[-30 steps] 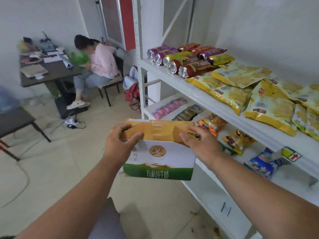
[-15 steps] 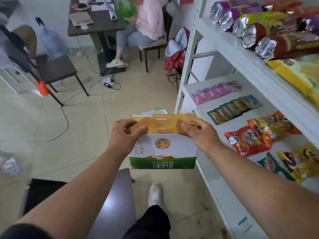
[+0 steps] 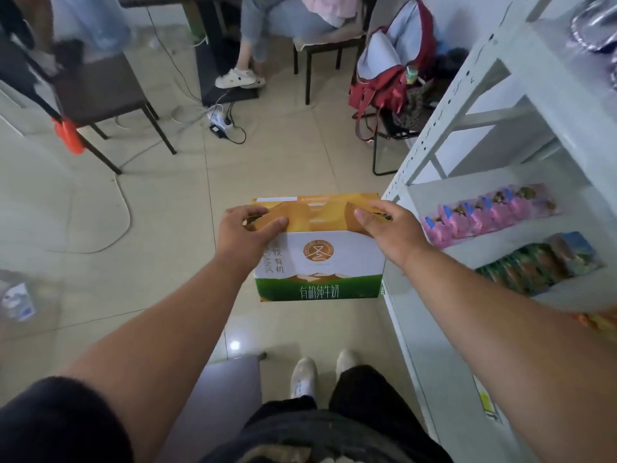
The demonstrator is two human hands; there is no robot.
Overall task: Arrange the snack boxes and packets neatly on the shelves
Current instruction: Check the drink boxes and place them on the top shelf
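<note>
I hold a carton (image 3: 319, 259) with an orange top, white side and green band above the floor, just left of the white shelf unit (image 3: 444, 138). My left hand (image 3: 245, 230) grips its top left edge, thumb on the near side. My right hand (image 3: 389, 228) grips the top right edge the same way. On the shelf to the right lie a row of pink packets (image 3: 487, 213) and a row of green packets (image 3: 541, 262). An orange packet (image 3: 597, 320) shows at the right edge.
A grey stool (image 3: 230, 389) stands by my feet. Ahead are a dark chair (image 3: 100, 91), a power strip with cables (image 3: 220, 120), a red backpack (image 3: 394, 75) and a seated person's legs (image 3: 248, 45). A water bottle (image 3: 16, 295) lies at the left.
The view has tilted down and the upper shelves have left the frame. The carton now hangs lower, beside the lower shelf front. Both hands keep their hold on it.
</note>
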